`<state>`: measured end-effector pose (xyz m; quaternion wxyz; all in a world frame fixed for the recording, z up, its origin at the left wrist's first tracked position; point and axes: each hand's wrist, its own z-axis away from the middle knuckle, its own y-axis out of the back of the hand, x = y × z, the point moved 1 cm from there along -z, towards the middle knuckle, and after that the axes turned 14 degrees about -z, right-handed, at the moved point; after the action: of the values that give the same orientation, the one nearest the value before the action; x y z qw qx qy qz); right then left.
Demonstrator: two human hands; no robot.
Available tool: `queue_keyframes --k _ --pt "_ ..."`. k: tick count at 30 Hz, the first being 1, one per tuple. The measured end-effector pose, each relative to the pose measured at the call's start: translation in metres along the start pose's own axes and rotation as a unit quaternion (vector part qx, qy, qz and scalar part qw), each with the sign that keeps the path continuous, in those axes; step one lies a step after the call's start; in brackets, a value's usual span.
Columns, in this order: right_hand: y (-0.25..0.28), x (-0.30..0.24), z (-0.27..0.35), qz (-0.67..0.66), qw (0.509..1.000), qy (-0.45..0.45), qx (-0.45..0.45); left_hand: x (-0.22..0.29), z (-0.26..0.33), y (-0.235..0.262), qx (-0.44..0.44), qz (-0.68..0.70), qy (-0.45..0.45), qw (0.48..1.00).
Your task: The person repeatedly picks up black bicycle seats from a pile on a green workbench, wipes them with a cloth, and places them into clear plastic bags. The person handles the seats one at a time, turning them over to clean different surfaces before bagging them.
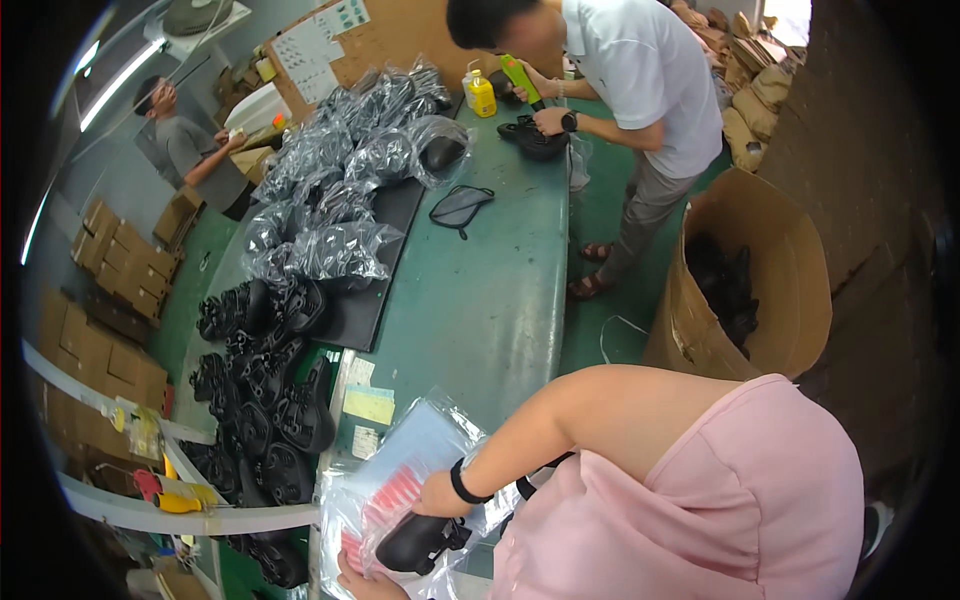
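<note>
At the lower edge, the left hand [372, 584] is partly cut off, its fingers by clear film; I cannot tell whether it grips. Just above it lies a smooth, rounded black saddle-shaped piece [405, 543], its dark top faintly glossy, with a rougher black fitting at its right end. It rests on crinkled clear plastic bags [392, 492], between the two hands. The right hand [436, 496], a black band at its wrist, curls at the piece's upper edge; whether it closes on piece or film I cannot tell. Red printing marks the bags, too small and creased to read. Beyond them, a yellow paper slip [369, 404] and white slips [364, 442] bear unreadable marks. Black moulded saddles [262, 415] crowd the left of the green surface [490, 300]; farther off sit plastic-wrapped ones [345, 170]. At the far end stands a yellow bottle [482, 97], beside a co-worker in a white shirt [640, 70]. Printed sheets [305, 65] hang on a brown board [395, 40], illegible.
</note>
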<state>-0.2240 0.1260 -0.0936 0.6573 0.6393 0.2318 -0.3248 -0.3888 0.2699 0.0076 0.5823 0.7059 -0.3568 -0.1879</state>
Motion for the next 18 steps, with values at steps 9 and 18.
queue_keyframes --k 9,18 --pt "0.032 -0.007 -0.004 -0.040 0.997 -0.068 -0.017 0.034 0.003 -0.021 0.074 0.011 -0.141 0.987" --pt "-0.001 0.027 0.039 -0.219 0.949 -0.221 0.058 0.070 0.023 -0.054 -0.043 0.254 -0.145 0.955"
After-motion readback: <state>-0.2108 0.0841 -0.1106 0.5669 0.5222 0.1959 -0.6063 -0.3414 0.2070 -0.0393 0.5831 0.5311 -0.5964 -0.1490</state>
